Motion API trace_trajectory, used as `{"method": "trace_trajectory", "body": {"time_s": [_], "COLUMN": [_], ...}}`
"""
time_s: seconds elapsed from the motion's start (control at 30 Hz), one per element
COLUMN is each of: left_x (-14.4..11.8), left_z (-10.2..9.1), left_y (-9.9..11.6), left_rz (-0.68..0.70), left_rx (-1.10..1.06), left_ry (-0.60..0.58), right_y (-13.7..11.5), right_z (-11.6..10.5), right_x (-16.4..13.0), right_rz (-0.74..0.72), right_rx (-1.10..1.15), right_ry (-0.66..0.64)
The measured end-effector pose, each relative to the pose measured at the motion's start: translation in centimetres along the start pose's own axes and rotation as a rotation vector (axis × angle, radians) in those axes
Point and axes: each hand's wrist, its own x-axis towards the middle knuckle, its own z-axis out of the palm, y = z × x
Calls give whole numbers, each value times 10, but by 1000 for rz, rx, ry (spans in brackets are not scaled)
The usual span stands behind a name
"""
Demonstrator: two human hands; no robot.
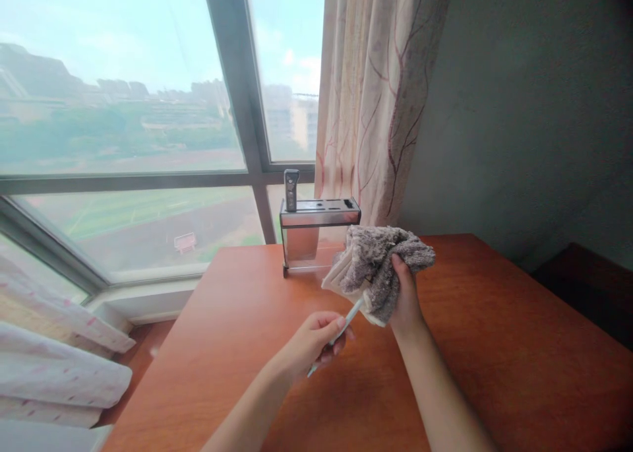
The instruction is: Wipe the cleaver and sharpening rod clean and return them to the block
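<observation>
Wiping underway, we judge: our right hand [406, 292] clutches the grey fluffy cloth [378, 267] above the orange wooden table [494, 346], left hand [316, 340] pinching a slim pale-handled utensil [346, 323]; next, steady strokes.

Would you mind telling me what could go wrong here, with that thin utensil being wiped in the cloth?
1. The left hand pinches the thin utensil only at its lower end; it might slip out onto the table.
2. The tip is buried in the grey cloth bunched in the right hand; if it is a blade, the palm may be at risk.
</observation>
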Motion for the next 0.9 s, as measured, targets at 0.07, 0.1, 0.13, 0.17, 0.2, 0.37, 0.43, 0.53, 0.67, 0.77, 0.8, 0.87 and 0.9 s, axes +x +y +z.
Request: {"method": "trace_trajectory", "body": {"time_s": [0.07, 0.1, 0.13, 0.17, 0.2, 0.37, 0.43, 0.53, 0.67, 0.77, 0.8, 0.87, 0.9], "left_x": [4, 6, 7, 8, 8, 8, 8, 6, 1, -2, -3, -3, -3], "left_z": [1, 1, 1, 0, -1, -4, -3, -2, 1, 4, 5, 8, 8], "left_y": [-4, -6, -7, -8, -9, -9, -9, -8, -2, 0, 0, -2, -3], "left_rz": [133, 210, 280, 333, 366, 323, 240, 115, -18, -85, -93, -92, -87], "left_rx": [213, 349, 482, 596, 675, 585, 442, 240, 0, -205, -269, -372, -410], "left_ry": [186, 278, 353, 401, 423, 298, 222, 157, 40, -106, -138, -169, -171], "right_y": [-1, -1, -1, -1, -1, 0, 1, -1, -7, -9, -9, -6, -4], "right_z": [4, 5, 6, 6, 5, -5, -10, -15, -18, -17, -15, -10, -7], "right_x": [1, 2, 3, 4, 6, 14, 17, 20, 20, 17, 15, 8, 5], "right_rz": [-113, -156, -191, -213, -224, -226, -180, -44, 144, 226, 251, 310, 333], "right_rx": [-55, -76, -94, -101, -101, -52, -29, 46, 183, 265, 280, 267, 236], "right_ry": [93, 138, 180, 213, 237, 273, 262, 179, 66, -20, -56, -117, -133]}}
